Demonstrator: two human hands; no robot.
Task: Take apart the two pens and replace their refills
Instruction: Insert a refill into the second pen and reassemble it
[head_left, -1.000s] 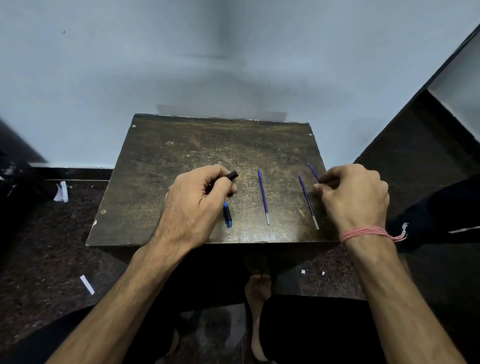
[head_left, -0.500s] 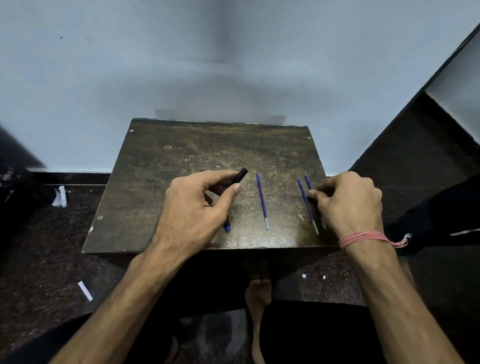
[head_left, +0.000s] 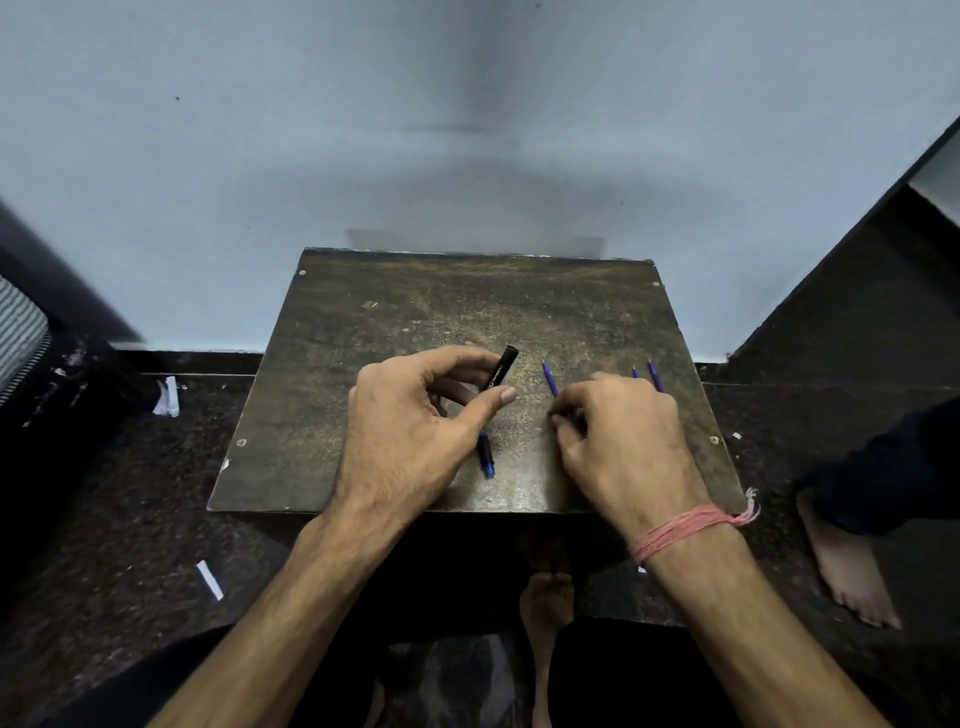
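My left hand (head_left: 415, 431) holds a black pen barrel (head_left: 501, 370) between thumb and fingers, tilted up just above the table. Below that thumb, a short blue pen piece (head_left: 487, 458) lies on the table. My right hand (head_left: 623, 447) rests on the table with its fingertips pinched on the middle blue refill (head_left: 549, 380), whose far end sticks out past the fingers. Behind the right hand, only the far tips of two more blue refills (head_left: 654, 375) show; the rest of them is hidden.
A small dark wooden table (head_left: 415, 312) stands against a pale wall. My bare foot (head_left: 545, 603) shows below the front edge and another foot (head_left: 841, 566) is at the right. Paper scraps (head_left: 209, 579) lie on the dark speckled floor.
My right hand has moved left from the two right-hand refills onto the middle refill. My left hand has kept the black barrel and tipped it more upright.
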